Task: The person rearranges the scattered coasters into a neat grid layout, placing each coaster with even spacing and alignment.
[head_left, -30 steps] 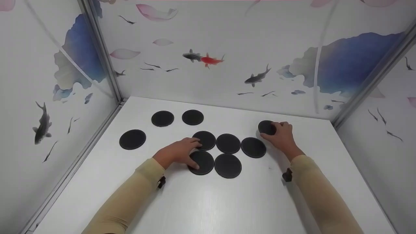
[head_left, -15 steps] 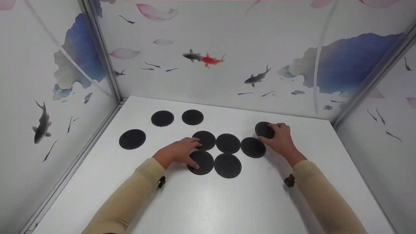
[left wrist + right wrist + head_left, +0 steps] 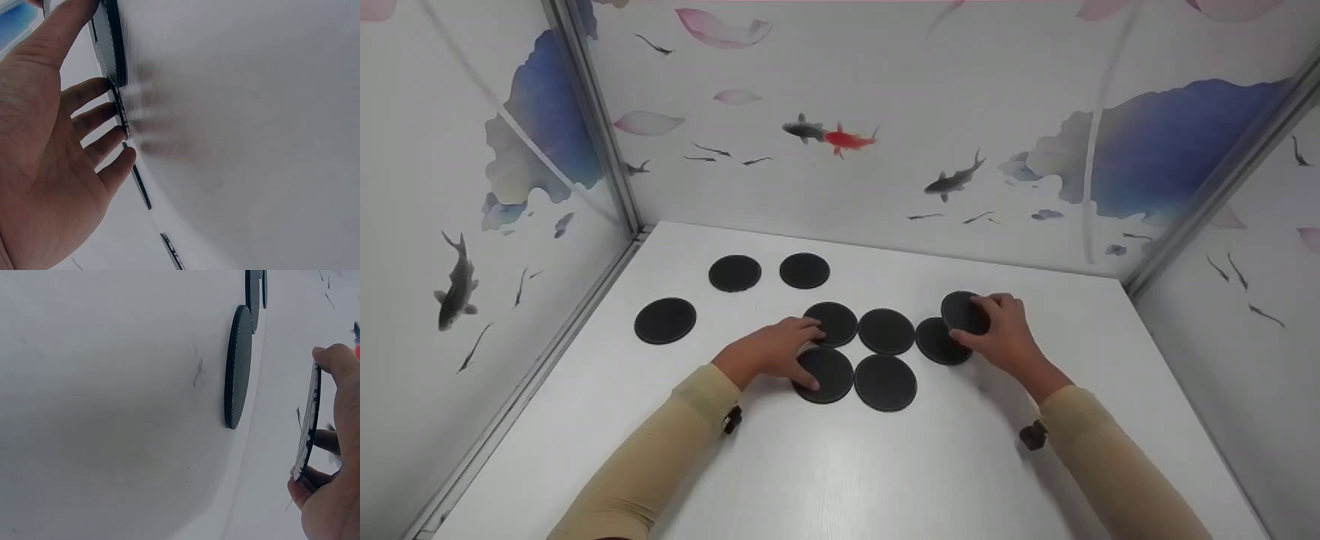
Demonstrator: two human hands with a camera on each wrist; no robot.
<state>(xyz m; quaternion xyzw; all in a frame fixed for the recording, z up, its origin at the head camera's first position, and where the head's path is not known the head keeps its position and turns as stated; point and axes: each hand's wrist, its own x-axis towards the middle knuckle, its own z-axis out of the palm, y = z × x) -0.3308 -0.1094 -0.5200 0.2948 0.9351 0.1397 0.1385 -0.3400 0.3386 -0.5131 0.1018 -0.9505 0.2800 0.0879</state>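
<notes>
My right hand (image 3: 1003,334) pinches a round black coaster (image 3: 962,311) by its edges, thumb on one side and fingers on the other. It hangs tilted above another black coaster (image 3: 937,343), partly covering it in the head view. In the right wrist view, the held coaster (image 3: 308,422) is clear of the table, and a coaster with a layered-looking edge (image 3: 239,365) lies below it. My left hand (image 3: 769,350) rests with its thumb on the near-left coaster (image 3: 834,375) and fingertips on the coaster behind it (image 3: 836,322). In the left wrist view those fingers (image 3: 90,93) are loosely spread.
Two more coasters, one at the middle back (image 3: 886,331) and one at the front (image 3: 885,384), touch this group. Three separate coasters lie to the left and back, one (image 3: 665,321) nearest the left edge. Printed panels (image 3: 885,217) enclose the white table (image 3: 825,472).
My right hand has brought its coaster leftward and toward the person, from beside the rightmost coaster of the group to above it. The left hand has stayed in place.
</notes>
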